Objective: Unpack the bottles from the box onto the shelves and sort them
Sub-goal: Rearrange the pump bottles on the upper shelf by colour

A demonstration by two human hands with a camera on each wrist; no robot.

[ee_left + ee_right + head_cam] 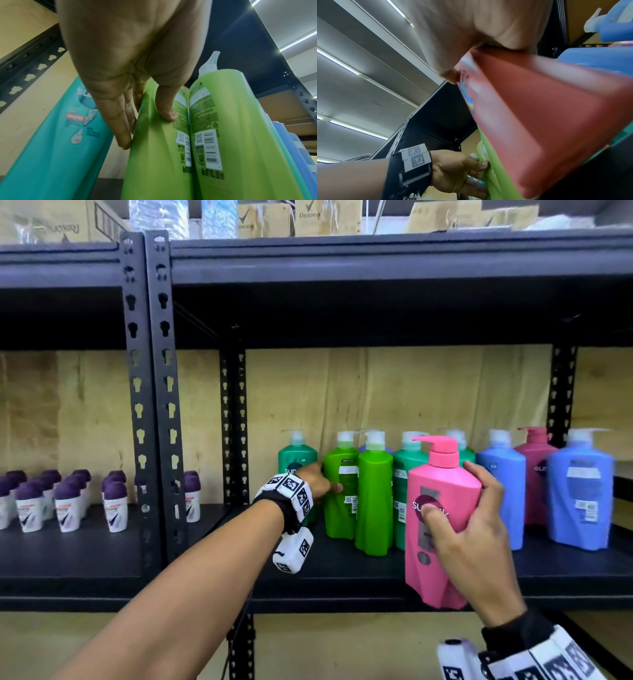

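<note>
A pink pump bottle [442,525] [539,108] hangs upright over the front edge of the black shelf [342,577]; my right hand [472,529] [471,40] grips its body. Behind it stand a teal bottle [296,460] [56,135], two light green bottles [340,494] [375,501], more teal ones, blue bottles [503,484] [579,491] and a dark pink one [534,463]. My left hand [318,481] [145,125] [462,169] holds the leftmost light green bottle [154,155] [496,175], thumb on its label side, fingers down its left side.
Small roll-on deodorants with purple caps [68,501] fill the neighbouring shelf on the left, past two perforated black posts [150,405]. The upper shelf [376,258] carries cardboard boxes [325,217]. Bare shelf board [260,542] lies left of the teal bottle.
</note>
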